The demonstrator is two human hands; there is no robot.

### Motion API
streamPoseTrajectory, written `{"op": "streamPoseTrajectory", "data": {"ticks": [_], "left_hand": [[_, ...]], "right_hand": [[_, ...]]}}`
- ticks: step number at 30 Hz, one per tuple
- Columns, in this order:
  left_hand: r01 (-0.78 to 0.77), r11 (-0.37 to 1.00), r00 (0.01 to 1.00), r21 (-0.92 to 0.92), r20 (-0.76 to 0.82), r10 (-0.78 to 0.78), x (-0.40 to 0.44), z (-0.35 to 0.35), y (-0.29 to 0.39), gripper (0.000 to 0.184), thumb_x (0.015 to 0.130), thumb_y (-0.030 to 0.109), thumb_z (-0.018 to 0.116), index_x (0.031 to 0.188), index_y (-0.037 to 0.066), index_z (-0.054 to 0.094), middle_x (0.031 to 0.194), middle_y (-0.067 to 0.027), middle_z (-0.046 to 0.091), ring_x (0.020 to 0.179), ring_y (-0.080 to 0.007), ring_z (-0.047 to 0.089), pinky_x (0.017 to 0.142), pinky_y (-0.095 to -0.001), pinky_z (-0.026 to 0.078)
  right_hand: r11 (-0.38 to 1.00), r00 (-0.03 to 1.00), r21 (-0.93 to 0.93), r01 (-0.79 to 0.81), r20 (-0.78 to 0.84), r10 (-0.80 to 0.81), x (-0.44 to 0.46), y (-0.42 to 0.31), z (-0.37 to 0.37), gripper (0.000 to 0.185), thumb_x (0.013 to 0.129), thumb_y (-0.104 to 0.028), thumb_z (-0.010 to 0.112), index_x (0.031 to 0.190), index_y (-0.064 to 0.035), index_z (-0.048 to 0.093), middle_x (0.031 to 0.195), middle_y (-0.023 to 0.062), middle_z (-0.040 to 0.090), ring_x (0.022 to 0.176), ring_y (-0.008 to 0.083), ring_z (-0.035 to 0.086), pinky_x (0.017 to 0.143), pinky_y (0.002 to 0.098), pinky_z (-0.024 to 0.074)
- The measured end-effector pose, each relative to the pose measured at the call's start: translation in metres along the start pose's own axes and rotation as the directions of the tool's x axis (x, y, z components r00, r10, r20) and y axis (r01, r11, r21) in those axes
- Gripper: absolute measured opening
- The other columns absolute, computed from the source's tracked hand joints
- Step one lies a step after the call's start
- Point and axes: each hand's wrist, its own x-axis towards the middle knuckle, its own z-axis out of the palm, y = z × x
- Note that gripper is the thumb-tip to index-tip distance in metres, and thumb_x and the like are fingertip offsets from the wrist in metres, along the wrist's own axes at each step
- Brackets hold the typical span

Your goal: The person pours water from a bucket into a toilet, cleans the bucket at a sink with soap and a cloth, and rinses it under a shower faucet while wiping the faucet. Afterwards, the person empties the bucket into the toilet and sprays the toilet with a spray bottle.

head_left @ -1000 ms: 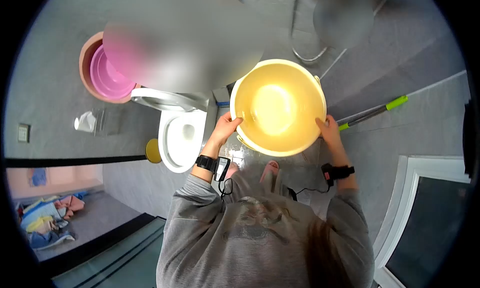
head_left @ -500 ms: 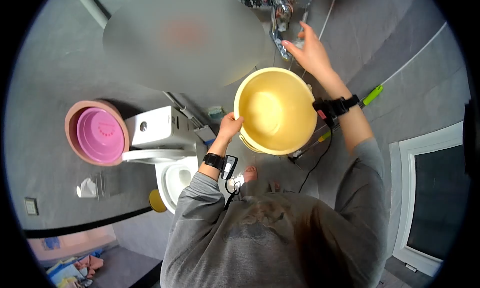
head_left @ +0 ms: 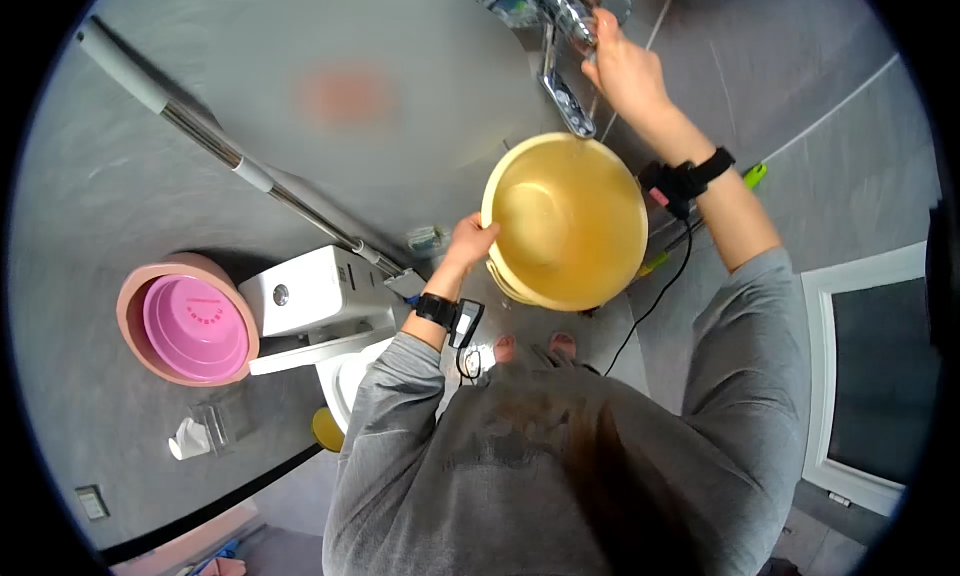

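Head — left hand [head_left: 472,243] gripping bucket [head_left: 570,221], right [head_left: 630,74] at faucet [head_left: 568,104]

This place is a bathroom, and it looks like one in a home. There is a white toilet [head_left: 345,381] with its tank [head_left: 315,291]. On the grey wall [head_left: 800,66] a chrome faucet [head_left: 568,106] is fixed. A pink basin [head_left: 195,326] sits inside a larger, brownish-pink basin [head_left: 133,311] near the toilet. A long mop-like pole [head_left: 225,154] leans there, and the person wears open slippers [head_left: 563,344].
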Motion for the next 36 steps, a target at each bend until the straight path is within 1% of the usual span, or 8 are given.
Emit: {"op": "streamPoseTrajectory", "data": {"ticks": [3, 11, 13, 17, 20, 22, 25, 36], "left_hand": [[0.025, 1.000, 1.000, 0.008, 0.015, -0.025, 0.000, 0.003, 0.004, 0.013, 0.074, 0.011, 0.052, 0.081, 0.002, 0.057, 0.065, -0.0016, 0.057, 0.050, -0.0073, 0.048, 0.044, -0.0201, 0.037], [0.151, 0.988, 0.987, 0.036, -0.068, -0.148, -0.003, 0.007, 0.008, 0.018, 0.075, 0.012, 0.053, 0.085, -0.002, 0.058, 0.073, -0.0078, 0.060, 0.063, -0.0130, 0.057, 0.055, -0.0250, 0.044], [0.095, 0.990, 0.990, 0.102, -0.114, -0.083, -0.011, 0.005, 0.011, 0.018, 0.075, 0.011, 0.052, 0.088, -0.001, 0.056, 0.067, -0.0041, 0.057, 0.051, -0.0088, 0.050, 0.046, -0.0213, 0.039], [0.110, 0.969, 0.976, 0.220, -0.208, -0.063, -0.018, -0.004, 0.008, 0.018, 0.074, 0.011, 0.052, 0.087, -0.002, 0.056, 0.066, -0.0036, 0.057, 0.050, -0.0076, 0.048, 0.046, -0.0209, 0.038], [0.118, 0.967, 0.969, 0.226, -0.240, -0.062, -0.025, -0.010, 0.010, 0.022, 0.073, 0.014, 0.053, 0.088, -0.001, 0.057, 0.070, -0.0066, 0.059, 0.058, -0.0109, 0.053, 0.055, -0.0236, 0.041], [0.181, 0.950, 0.958, 0.254, -0.264, -0.111, -0.026, -0.013, 0.008, 0.026, 0.072, 0.018, 0.054, 0.091, 0.002, 0.059, 0.076, -0.0091, 0.062, 0.067, -0.0145, 0.058, 0.064, -0.0260, 0.044], [0.208, 0.945, 0.939, 0.252, -0.323, -0.121, -0.036, -0.014, 0.011, 0.027, 0.071, 0.019, 0.055, 0.092, 0.003, 0.059, 0.076, -0.0089, 0.062, 0.068, -0.0154, 0.059, 0.065, -0.0262, 0.044], [0.124, 0.984, 0.914, 0.132, -0.400, -0.061, -0.056, -0.017, -0.018, 0.019, 0.074, 0.010, 0.052, 0.088, -0.003, 0.055, 0.073, -0.0050, 0.058, 0.059, -0.0093, 0.053, 0.052, -0.0221, 0.042]], "right_hand": [[0.997, 0.997, -0.012, 0.077, -0.015, -0.077, 0.001, 0.002, -0.013, 0.048, 0.071, -0.019, 0.058, 0.110, -0.0097, 0.032, 0.097, 0.0100, 0.054, 0.076, 0.0307, 0.057, 0.057, 0.0388, 0.0469], [0.982, 0.987, 0.128, 0.137, 0.061, -0.146, -0.016, 0.010, -0.040, 0.029, 0.075, -0.012, 0.048, 0.101, -0.0038, 0.039, 0.082, 0.0165, 0.053, 0.064, 0.0350, 0.055, 0.056, 0.0414, 0.0437], [0.970, 0.992, 0.204, 0.128, -0.048, -0.121, -0.036, 0.019, -0.024, 0.051, 0.070, -0.022, 0.060, 0.112, -0.0085, 0.033, 0.100, 0.0113, 0.051, 0.085, 0.0300, 0.054, 0.063, 0.0388, 0.0462], [0.882, 0.995, 0.464, 0.082, -0.093, -0.044, -0.105, 0.054, 0.050, 0.053, 0.070, -0.025, 0.060, 0.111, -0.0012, 0.035, 0.092, 0.0190, 0.051, 0.069, 0.0306, 0.057, 0.059, 0.0359, 0.0472], [0.794, 0.968, 0.578, -0.188, 0.244, 0.052, -0.134, 0.049, 0.075, 0.047, 0.071, -0.025, 0.061, 0.106, -0.0004, 0.042, 0.089, 0.0145, 0.054, 0.072, 0.0236, 0.057, 0.063, 0.0313, 0.0470], [0.401, 0.589, 0.522, -0.753, 0.806, 0.056, -0.139, 0.037, 0.080, 0.035, 0.073, -0.019, 0.061, 0.100, -0.0014, 0.047, 0.088, 0.0104, 0.055, 0.076, 0.0157, 0.056, 0.063, 0.0261, 0.0457], [0.216, 0.605, 0.600, -0.770, 0.794, -0.051, -0.145, 0.030, 0.110, 0.028, 0.074, -0.017, 0.060, 0.095, -0.0007, 0.051, 0.087, 0.0103, 0.056, 0.072, 0.0146, 0.057, 0.061, 0.0233, 0.0461], [0.293, 0.574, 0.618, -0.730, 0.787, -0.227, -0.113, 0.011, 0.152, 0.026, 0.077, -0.022, 0.055, 0.094, -0.0017, 0.057, 0.085, 0.0080, 0.059, 0.071, 0.0128, 0.056, 0.059, 0.0239, 0.0444]]}}
